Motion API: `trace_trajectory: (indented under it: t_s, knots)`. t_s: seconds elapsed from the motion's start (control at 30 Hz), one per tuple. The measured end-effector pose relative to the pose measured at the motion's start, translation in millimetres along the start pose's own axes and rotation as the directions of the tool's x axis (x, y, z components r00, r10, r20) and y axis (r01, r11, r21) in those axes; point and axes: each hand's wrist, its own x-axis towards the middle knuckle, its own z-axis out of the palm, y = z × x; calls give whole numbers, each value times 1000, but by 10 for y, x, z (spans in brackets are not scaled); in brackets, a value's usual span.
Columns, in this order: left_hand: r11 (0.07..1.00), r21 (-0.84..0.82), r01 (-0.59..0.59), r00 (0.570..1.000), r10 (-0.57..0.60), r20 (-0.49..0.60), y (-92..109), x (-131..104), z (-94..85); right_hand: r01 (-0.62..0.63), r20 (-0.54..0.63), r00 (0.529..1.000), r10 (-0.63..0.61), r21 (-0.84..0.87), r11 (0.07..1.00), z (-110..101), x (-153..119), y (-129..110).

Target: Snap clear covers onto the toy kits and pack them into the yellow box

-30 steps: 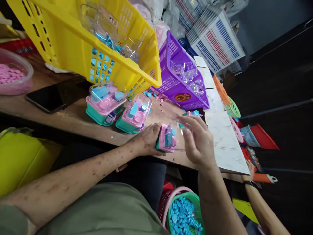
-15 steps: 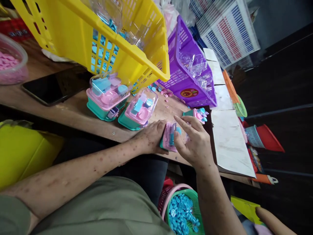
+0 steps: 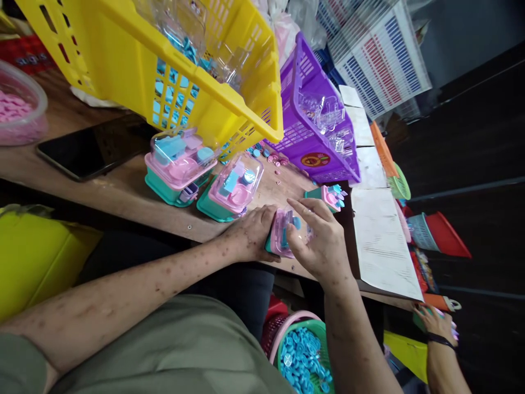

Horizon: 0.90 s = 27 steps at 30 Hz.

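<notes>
My left hand is wrapped round the base of a small toy box, teal below and pink above, at the table's front edge. On top of that box is a clear plastic cover with light blue pieces under it. My right hand holds this cover from the right, thumb in front and index finger stretched along the far side; its other fingertips are partly hidden. To the left stand two similar covered boxes, a left one and a nearer one. An uncovered box lies beyond my right hand.
A yellow basket and a purple basket stand behind, holding clear covers. A phone lies left. Small loose pieces are scattered on the table. Below is a green basket of blue parts. A co-worker's hand is lower right.
My hands stay on the covered box, with the right hand shifted slightly left in the picture. The co-worker's hand and wristband have come into view at lower right.
</notes>
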Motion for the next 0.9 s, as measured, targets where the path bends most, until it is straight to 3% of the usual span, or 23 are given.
trace_trajectory:
  t_s: [0.33, 0.47, 0.53, 0.63, 0.7, 0.73, 0.8, 0.83, 0.9]
  knots:
    - [999, 29, 22, 1000, -23, 19, 3, 13, -18, -107, 3, 994, 107, 40, 993, 52, -58, 15]
    - [1000, -4, 15, 1000, -15, 6, -8, -9, 21, -209, 68, 977, 200, 175, 962, 71, -198, 142]
    - [999, 26, -20, 999, 20, -24, 83, -84, 9, -325, 64, 945, 322, 310, 893, 161, -338, 190]
    - [974, 152, -170, 981, 182, -70, 362, -274, -87, -464, 98, 854, 511, 585, 665, 417, -545, 172]
    - [917, 281, -284, 951, 307, -41, 550, -387, -194, -494, 198, 825, 529, 707, 506, 581, -605, 149]
    - [880, 354, -316, 940, 341, -11, 613, -417, -250, -498, 241, 831, 501, 723, 478, 630, -596, 165]
    - [800, 495, -338, 930, 363, 48, 652, -408, -346, -471, 245, 869, 429, 674, 570, 631, -492, 309]
    - [762, 551, -340, 929, 363, 70, 634, -373, -381, -419, 169, 899, 404, 597, 684, 586, -402, 447]
    - [697, 630, -341, 925, 369, 93, 568, -276, -425, -290, -93, 936, 340, 344, 893, 443, -170, 834]
